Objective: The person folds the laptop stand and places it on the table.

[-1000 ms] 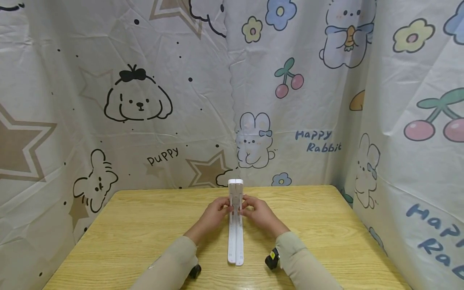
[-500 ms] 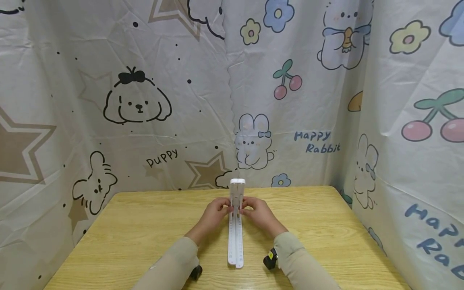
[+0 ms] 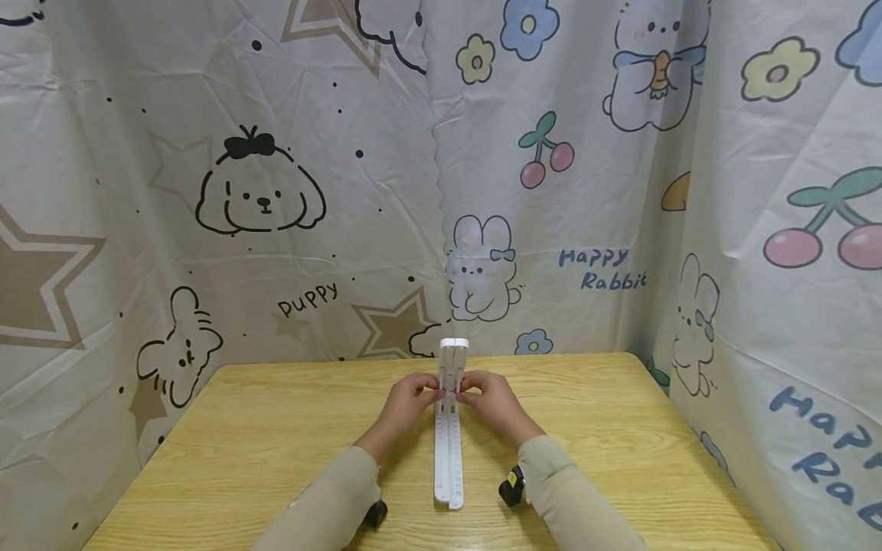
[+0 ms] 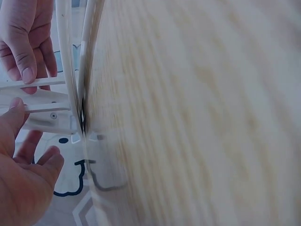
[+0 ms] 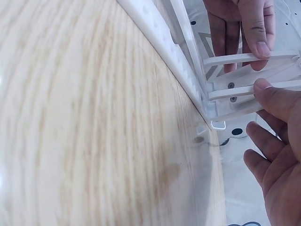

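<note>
A crinkled white curtain [image 3: 310, 191] printed with cartoon puppies, rabbits, cherries and stars hangs around a pale wooden bench [image 3: 241, 451], closing it in at the back and on the right side. In the middle of the bench stands a white folding stand [image 3: 449, 428]: two long slim rails lie flat side by side, pointing toward the person, and a short upright section rises at their far end. A person in beige sleeves reaches in from the near edge with both arms. The left hand [image 3: 406, 403] pinches the upright section from its left side, and the right hand [image 3: 492, 403] pinches it from the right, fingertips almost meeting across the white plastic. In the right wrist view the thumb and fingers [image 5: 263, 87] close on thin white cross-bars of the stand, so each grip is closed on the stand. A small black device [image 3: 511, 488] is strapped at the right wrist. My judgement is that the person is partway through working the upright piece on its hinge, folding or unfolding it. The next move would call for an even pull from both sides so the thin bars turn together without twisting, while the rails keep flat on the bench.
</note>
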Demonstrator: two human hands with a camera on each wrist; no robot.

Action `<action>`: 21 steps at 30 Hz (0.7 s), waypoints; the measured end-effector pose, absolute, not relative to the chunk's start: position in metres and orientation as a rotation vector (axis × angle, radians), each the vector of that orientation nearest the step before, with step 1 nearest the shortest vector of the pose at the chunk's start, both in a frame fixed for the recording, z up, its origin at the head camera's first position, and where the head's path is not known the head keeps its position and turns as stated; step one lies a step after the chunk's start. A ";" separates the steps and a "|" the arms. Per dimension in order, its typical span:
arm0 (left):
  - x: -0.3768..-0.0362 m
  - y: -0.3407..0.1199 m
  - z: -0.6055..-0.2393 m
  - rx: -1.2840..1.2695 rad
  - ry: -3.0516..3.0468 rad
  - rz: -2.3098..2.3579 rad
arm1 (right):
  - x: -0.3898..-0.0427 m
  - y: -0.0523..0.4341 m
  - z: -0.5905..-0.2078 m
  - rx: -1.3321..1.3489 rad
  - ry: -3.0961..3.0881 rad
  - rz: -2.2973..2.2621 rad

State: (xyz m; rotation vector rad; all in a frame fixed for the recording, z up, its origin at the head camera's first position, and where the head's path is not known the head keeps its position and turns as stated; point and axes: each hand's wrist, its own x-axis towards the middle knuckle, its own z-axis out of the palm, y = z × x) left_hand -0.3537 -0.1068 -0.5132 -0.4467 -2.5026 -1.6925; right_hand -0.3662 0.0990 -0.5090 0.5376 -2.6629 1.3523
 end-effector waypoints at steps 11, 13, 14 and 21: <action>-0.358 -0.104 -0.513 -0.358 -2.473 -1.744 | -0.368 0.096 -0.512 0.457 -2.623 1.323; -0.358 -0.104 -0.512 -0.343 -2.473 -1.731 | -0.367 0.095 -0.512 0.433 -2.616 1.327; -0.358 -0.103 -0.511 -0.334 -2.474 -1.725 | -0.366 0.094 -0.511 0.415 -2.610 1.335; -0.354 -0.103 -0.509 -0.238 -2.475 -1.634 | -0.362 0.091 -0.508 0.361 -2.569 1.358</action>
